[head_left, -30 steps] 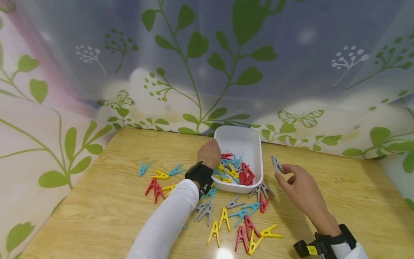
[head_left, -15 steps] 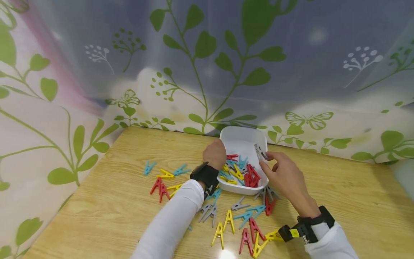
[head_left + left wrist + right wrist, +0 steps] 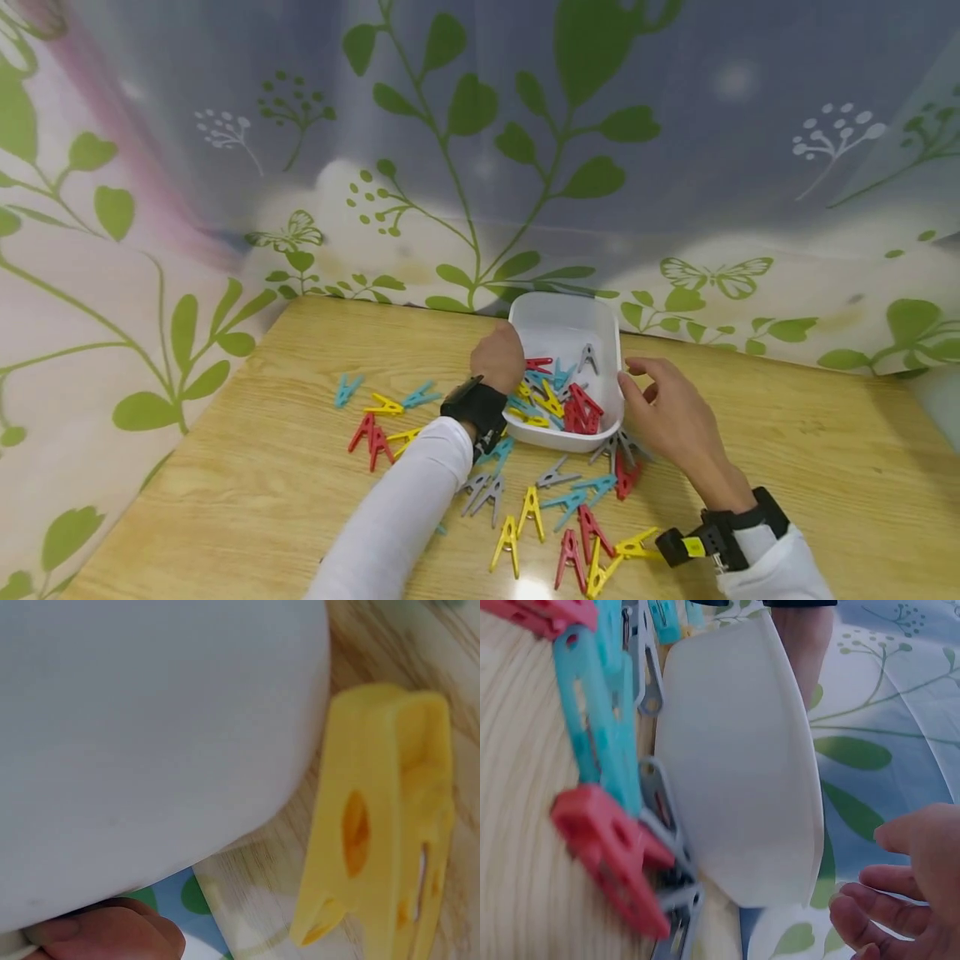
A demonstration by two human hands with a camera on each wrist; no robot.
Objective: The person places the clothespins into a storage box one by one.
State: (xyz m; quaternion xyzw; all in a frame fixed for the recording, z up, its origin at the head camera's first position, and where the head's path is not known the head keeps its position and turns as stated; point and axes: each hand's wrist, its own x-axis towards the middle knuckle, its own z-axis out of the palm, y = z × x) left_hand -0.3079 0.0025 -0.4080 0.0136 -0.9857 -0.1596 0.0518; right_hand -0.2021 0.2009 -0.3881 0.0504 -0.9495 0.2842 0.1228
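A white plastic bin [image 3: 566,312] stands against the wall with red, yellow, blue and grey clothespins inside. My left hand [image 3: 498,357] grips its left rim; in the left wrist view curled fingers [image 3: 112,934] show at the rim, the thumb hidden. Just off the right rim is my right hand [image 3: 667,408], holding nothing, its fingers [image 3: 889,881] loosely bent and parted in the right wrist view. A grey clothespin [image 3: 588,358] lies inside the bin toward the back. Close by the bin's outer wall, a yellow clothespin [image 3: 375,817] fills the right side of the left wrist view.
On the wooden table [image 3: 247,467] many clothespins lie scattered in front of the bin, including a yellow one [image 3: 506,546] and a red one [image 3: 570,558]. Farther left lies a blue clothespin [image 3: 347,389]. A leaf-patterned cloth [image 3: 420,208] covers the wall behind.
My right hand carried a grey clothespin leftward over the bin and let it go inside, then drew back slightly to the right. The left hand kept its hold on the rim.
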